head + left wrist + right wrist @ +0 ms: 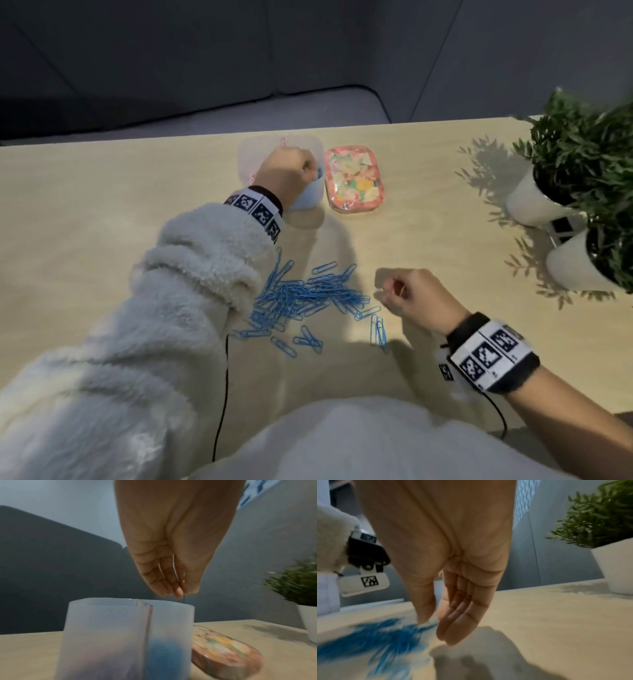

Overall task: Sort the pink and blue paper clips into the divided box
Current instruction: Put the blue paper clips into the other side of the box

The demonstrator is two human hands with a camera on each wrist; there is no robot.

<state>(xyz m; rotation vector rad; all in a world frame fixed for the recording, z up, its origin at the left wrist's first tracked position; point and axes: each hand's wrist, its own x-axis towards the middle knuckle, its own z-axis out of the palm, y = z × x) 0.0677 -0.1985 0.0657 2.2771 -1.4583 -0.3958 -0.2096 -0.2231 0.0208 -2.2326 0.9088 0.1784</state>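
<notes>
Pale wood tabletop point(102, 205) in dim light, with a grey sofa point(102, 68) behind and two potted green plants in white pots point(561, 192) at the right edge.

Judged well along but not finished. No pink clips visible on the wood. A few pink paper clips point(251, 176) showing in the left compartment of the translucent white divided plastic box point(246, 154), one more hooked near its far rim. Blue mass lying in the right compartment, seen through the wall in the left wrist view. Still to go: a large loose heap of blue paper clips point(308, 294) spread near the body, plus strays at its near and right edges. A flowery pink oval tin point(354, 180) sits just beside the box, untouched.

Left hand point(284, 171) poised just above the box's right compartment, fingertips point(178, 593) bunched downward; grip pinched on what reads as a thin wire clip point(173, 563), colour unreadable. Judged ready to drop into the blue side.

Right hand point(418, 298) low over the wood at the heap's right edge, fingers relaxed, thumb apart, grip loose and holding nothing. Nearest blue clips just beside its fingertips, not touched as far as can be told.
</notes>
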